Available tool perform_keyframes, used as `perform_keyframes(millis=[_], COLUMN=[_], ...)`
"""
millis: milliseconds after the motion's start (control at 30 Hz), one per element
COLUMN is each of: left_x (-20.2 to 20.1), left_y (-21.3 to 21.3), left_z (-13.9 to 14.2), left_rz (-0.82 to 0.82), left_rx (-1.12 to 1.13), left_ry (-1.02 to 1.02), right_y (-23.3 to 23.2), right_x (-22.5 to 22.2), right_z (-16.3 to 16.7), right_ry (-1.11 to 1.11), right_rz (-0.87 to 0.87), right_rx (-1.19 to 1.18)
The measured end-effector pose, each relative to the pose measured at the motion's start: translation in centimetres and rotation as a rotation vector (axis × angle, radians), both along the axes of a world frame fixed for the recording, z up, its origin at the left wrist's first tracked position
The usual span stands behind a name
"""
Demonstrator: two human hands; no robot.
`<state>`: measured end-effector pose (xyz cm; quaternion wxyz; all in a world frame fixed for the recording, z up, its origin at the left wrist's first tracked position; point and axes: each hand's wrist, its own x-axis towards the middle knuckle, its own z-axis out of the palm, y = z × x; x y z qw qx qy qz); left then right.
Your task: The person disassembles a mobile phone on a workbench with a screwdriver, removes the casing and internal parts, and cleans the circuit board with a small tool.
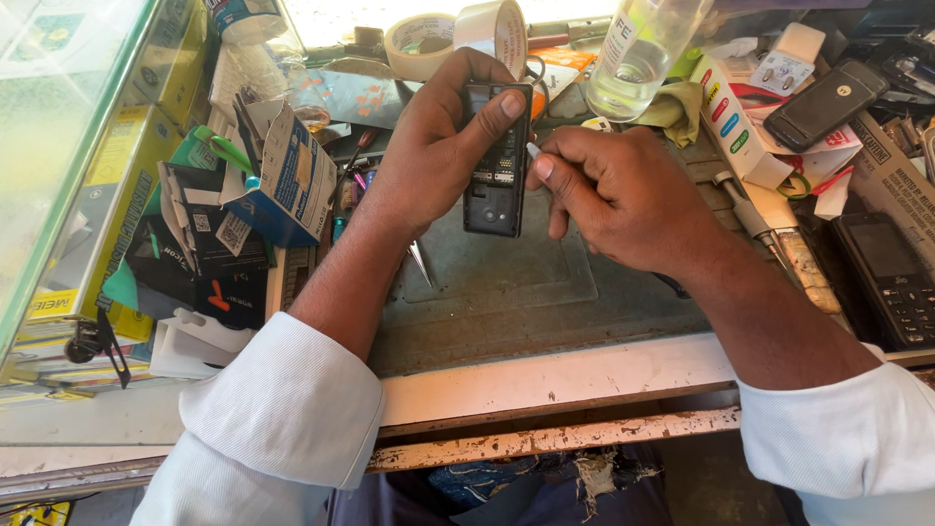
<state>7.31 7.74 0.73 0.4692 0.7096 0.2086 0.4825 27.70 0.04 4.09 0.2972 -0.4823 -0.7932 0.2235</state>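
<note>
Holding an opened phone, both hands work above a cluttered grey workbench.

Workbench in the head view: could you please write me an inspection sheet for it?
Surface: grey-green mat on a worn white-edged bench, bare only in the middle.
Job's things: opened phone, back cover off, insides exposed, held upright above the mat.
Clutter: tape rolls, clear bottle, blue-white carton, tweezers, screwdriver, black keypad phone, black phone at rear right.
Hands: left hand grips the phone; right hand pinches a small white-tipped tool at its edge.
Cables: nothing seen.
Surroundings: glass display case on the left, stacked boxes beside it.
</note>
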Motion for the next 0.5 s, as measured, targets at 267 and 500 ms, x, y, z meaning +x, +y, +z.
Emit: perform_keyframes(millis=[267,500], left_x=[0.4,0.9], left_y=[-0.8,-1.8], left_z=[0.5,0.6], left_rz=[0.086,0.247], left_rx=[0.084,0.235], left_ry=[0.085,0.129], right_y=[0.2,0.2], right_x=[0.2,0.2], right_z=[0.1,0.1], right_ry=[-0.091,-0.102], right_rz=[-0.053,-0.065], right_rx=[0.091,0.131])
